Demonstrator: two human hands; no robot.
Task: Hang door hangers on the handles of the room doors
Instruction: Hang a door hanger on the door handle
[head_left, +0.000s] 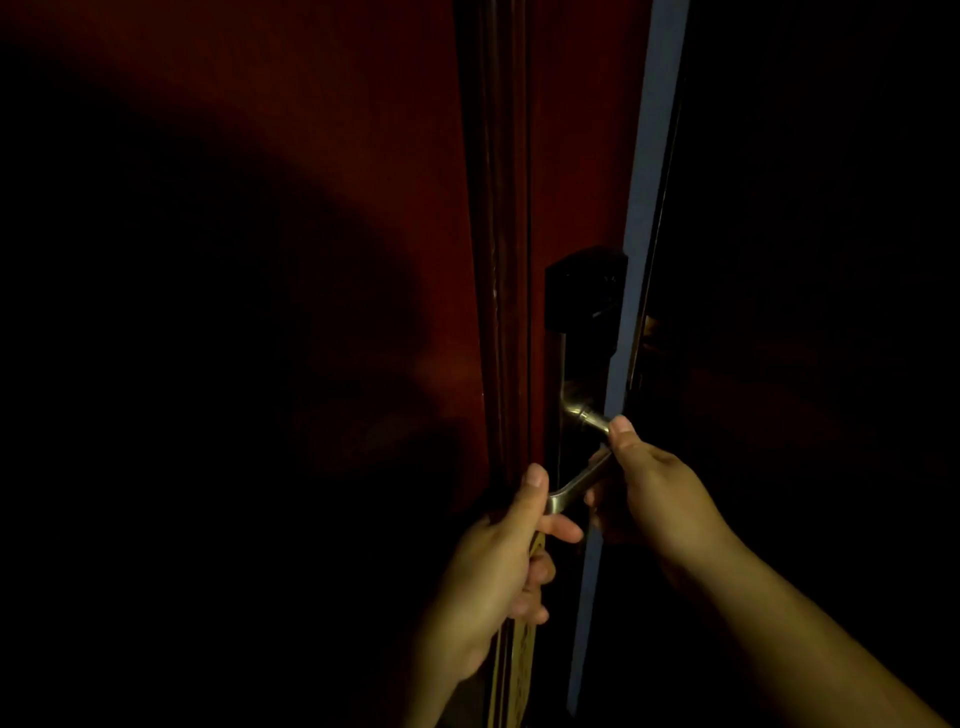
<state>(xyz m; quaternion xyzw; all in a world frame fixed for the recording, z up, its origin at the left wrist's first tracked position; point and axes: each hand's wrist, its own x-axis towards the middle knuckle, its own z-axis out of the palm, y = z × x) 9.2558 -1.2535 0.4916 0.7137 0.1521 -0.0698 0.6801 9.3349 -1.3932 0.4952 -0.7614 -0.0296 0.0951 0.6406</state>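
Dim view: the left hand (493, 566) grips a tan, dark-printed door hanger (522, 644) seen edge-on just below the free end of the brushed-metal lever handle (571, 486) on the red door (363, 156), while the right hand (654, 493) curls round the lever near its pivot.

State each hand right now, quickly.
Left hand: grips the flat tan card door hanger.
Right hand: grips the silver metal lever door handle near its pivot, thumb on top.
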